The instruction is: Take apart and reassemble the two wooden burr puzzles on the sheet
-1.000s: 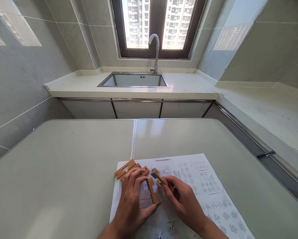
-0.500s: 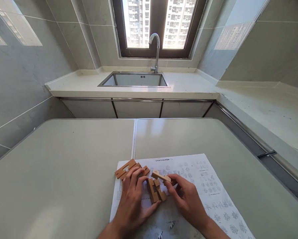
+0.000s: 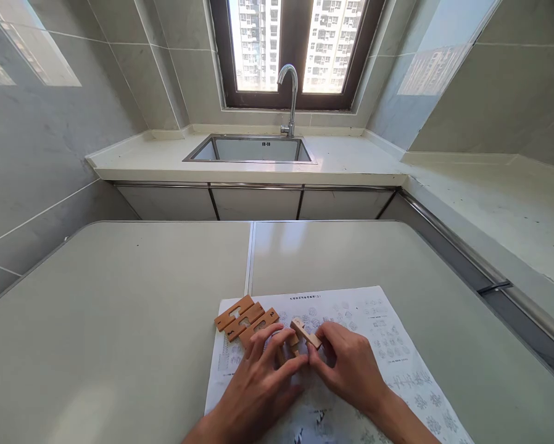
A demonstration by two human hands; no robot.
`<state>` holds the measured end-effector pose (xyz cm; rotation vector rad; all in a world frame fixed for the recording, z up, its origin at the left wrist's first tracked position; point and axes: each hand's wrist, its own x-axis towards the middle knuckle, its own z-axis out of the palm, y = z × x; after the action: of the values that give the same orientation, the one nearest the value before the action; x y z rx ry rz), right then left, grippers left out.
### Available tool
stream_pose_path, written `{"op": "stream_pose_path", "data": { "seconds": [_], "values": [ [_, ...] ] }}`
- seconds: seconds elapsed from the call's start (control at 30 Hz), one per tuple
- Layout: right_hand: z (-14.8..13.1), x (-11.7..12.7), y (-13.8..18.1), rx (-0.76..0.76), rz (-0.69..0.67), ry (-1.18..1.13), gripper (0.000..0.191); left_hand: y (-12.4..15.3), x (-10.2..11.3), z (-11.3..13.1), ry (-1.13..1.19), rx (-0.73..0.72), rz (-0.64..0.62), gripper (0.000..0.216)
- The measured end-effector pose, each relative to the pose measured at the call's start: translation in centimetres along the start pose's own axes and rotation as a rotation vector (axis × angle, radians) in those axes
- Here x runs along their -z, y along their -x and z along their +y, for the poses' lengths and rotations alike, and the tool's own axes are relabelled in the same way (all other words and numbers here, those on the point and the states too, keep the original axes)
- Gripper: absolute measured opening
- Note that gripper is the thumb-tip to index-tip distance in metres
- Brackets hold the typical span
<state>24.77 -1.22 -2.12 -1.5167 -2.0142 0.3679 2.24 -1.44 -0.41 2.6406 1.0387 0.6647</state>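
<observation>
My right hand (image 3: 351, 361) pinches a pale notched wooden puzzle piece (image 3: 306, 333) between thumb and fingertips, tilted over the paper. Close by on its left, my left hand (image 3: 265, 376) curls its fingers and thumb around a small group of wooden puzzle pieces (image 3: 294, 349). These are largely hidden under its fingers. Beyond the left fingertips lie brown slotted wooden pieces side by side: one (image 3: 234, 312) at the far left, a middle one (image 3: 244, 322), and one marked "2" (image 3: 263, 322). A printed sheet (image 3: 351, 308) with small diagrams lies under everything.
The pale table (image 3: 119, 320) has a seam (image 3: 249, 259) running away from me. Past its far edge stand a counter with a sink (image 3: 253, 148), a faucet (image 3: 290, 98) and a window. Another counter (image 3: 499, 197) runs along the right.
My left hand has shifted right and closed further over the grouped pieces, uncovering more of the slotted ones. The pale piece in my right hand has turned and moved slightly right.
</observation>
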Motion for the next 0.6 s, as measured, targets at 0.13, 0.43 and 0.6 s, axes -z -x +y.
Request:
{"op": "stream_pose_path", "data": {
  "seconds": [0.13, 0.43, 0.6],
  "values": [
    [-0.1, 0.0, 0.0, 0.045, -0.036, 0.011, 0.023, -0.1, -0.1, -0.1, 0.001, 0.013, 0.055, 0.036],
    [-1.0, 0.1, 0.1, 0.189, -0.138, -0.017, 0.018, -0.2, 0.3, -0.7, 0.036, 0.112, 0.125, 0.035],
    [-1.1, 0.3, 0.1, 0.201, -0.188, -0.054, 0.006, -0.3, 0.5, -0.4, -0.002, 0.032, 0.069, 0.051]
  ]
}}
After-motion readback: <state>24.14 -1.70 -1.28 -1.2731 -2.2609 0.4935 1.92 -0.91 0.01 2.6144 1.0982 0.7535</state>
